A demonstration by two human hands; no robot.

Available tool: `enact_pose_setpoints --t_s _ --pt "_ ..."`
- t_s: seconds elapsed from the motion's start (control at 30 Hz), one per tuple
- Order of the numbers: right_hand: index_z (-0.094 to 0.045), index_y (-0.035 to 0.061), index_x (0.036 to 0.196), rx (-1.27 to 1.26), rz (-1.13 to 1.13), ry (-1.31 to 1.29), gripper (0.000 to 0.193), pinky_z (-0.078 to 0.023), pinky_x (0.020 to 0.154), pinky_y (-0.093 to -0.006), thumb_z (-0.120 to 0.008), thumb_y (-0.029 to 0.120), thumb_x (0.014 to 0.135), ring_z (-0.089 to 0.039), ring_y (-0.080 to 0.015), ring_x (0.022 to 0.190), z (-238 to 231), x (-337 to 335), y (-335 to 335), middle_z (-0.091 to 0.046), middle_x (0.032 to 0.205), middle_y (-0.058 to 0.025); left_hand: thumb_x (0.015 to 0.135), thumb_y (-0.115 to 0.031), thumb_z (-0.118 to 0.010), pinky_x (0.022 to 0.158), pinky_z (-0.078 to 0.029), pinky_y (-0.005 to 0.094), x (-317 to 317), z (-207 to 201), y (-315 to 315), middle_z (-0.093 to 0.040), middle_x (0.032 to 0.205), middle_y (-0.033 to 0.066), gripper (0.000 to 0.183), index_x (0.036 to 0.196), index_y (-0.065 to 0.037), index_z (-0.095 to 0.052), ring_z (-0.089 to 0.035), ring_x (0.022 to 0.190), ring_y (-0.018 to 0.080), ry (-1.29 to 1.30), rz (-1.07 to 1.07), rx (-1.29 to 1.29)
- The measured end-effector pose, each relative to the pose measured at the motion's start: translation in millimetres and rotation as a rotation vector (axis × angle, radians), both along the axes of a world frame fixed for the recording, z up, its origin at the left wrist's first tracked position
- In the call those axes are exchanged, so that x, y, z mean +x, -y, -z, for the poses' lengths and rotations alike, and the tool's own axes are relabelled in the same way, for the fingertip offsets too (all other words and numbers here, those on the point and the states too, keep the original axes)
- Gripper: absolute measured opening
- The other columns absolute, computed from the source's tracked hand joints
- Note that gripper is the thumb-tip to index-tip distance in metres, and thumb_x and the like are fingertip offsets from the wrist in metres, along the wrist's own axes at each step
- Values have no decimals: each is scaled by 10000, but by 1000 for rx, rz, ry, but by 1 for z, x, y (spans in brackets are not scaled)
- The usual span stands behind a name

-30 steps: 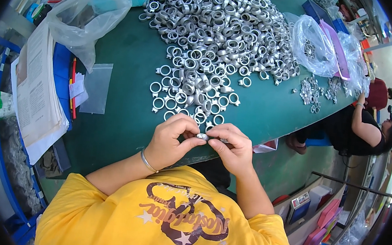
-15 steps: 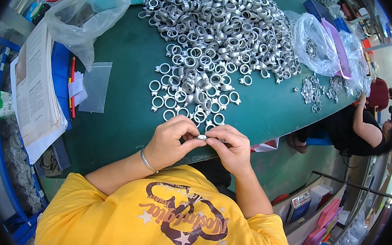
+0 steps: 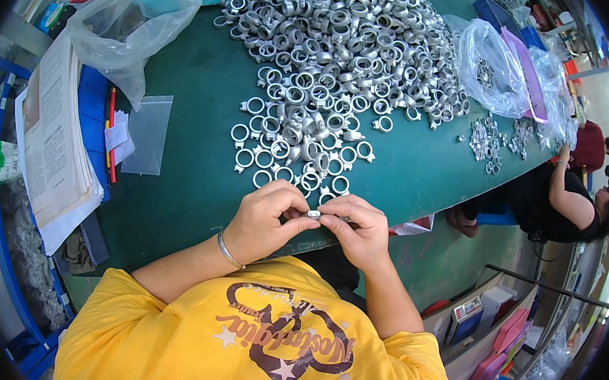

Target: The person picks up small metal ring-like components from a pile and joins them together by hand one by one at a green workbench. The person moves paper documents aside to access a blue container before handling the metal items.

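1. I am holding one small silver metal piece (image 3: 313, 213) between both hands, just off the near edge of the green table (image 3: 189, 180), in front of my chest.
2. My left hand (image 3: 267, 221) is pinching the piece from its left side, thumb and forefinger pressed together on it, the other fingers curled in.
3. My right hand (image 3: 358, 227) is pinching the same piece from its right side, fingertips (image 3: 325, 219) closing on it. The piece is mostly covered by my fingers, so I cannot tell whether it is one part or two being fitted together.
4. Beyond my hands on the green table, a loose group of silver rings (image 3: 290, 152) is lying in rough rows, each flat and apart from its neighbours. I am judging these as handled or sorted, though that is only a guess.
5. Farther across the green table, a big heap of silver rings (image 3: 346, 45) is lying piled and tangled. Judging from its bulk, most of the work is remaining.
6. At the far left of the green table, a clear plastic bag (image 3: 127, 19) is lying slack. At its far right, more clear bags (image 3: 493, 65) are lying by small scattered parts (image 3: 494, 138).
7. At that right end of the green table, another person (image 3: 560, 201) is sitting and reaching up to it.
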State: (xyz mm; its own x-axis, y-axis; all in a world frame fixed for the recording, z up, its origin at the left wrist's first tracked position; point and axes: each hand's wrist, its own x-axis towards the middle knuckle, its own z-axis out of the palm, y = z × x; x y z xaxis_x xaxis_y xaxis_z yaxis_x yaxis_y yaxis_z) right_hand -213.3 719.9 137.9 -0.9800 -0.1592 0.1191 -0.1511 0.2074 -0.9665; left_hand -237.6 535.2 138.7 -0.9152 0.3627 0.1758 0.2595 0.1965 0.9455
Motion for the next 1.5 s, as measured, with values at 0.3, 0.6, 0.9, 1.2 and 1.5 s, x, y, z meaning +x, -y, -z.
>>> enact_pose_setpoints --t_s 0.3,0.6,0.9,1.2,1.5 --pt "-665 -3 843 -23 3 -37 133 -484 653 -261 -690 -42 717 -609 -187 739 5 1 1 -635 810 -104 668 -51 -767 554 -497 242 0 -2 0 -590 779 72 203 768 -11 -595 -601 619 161 -67 7 8" --pt "-661 6 906 103 -32 -152 184 -500 689 -302 -694 -8 726 -625 -235 776 2 3 -1 -640 848 -119 641 -17 -783 574 -495 223 -1 -3 1 -612 787 85 214 770 -3 -613 -603 650 148 -44 27 3" --pt "-657 10 825 119 259 350 102 -461 503 -247 -571 63 817 -535 -73 537 -40 -52 -63 -652 726 -29 705 20 -727 612 -530 215 -1 -3 -3 -606 824 81 150 812 27 -622 -629 678 126 94 -39 134" --pt "-588 -12 871 -227 664 156 187 -371 440 -192 -564 173 893 -504 -76 563 -56 -116 -130 -635 779 -68 805 53 -614 616 -502 201 -5 0 4 -569 857 74 54 850 39 -587 -611 683 121 117 -96 162" --pt "-658 22 846 568 378 -32 117 -488 622 -325 -685 98 761 -598 -245 660 -2 -62 -34 -593 738 -110 812 35 -618 610 -503 199 -9 6 5 -565 869 70 67 874 37 -594 -610 678 109 111 -100 138"
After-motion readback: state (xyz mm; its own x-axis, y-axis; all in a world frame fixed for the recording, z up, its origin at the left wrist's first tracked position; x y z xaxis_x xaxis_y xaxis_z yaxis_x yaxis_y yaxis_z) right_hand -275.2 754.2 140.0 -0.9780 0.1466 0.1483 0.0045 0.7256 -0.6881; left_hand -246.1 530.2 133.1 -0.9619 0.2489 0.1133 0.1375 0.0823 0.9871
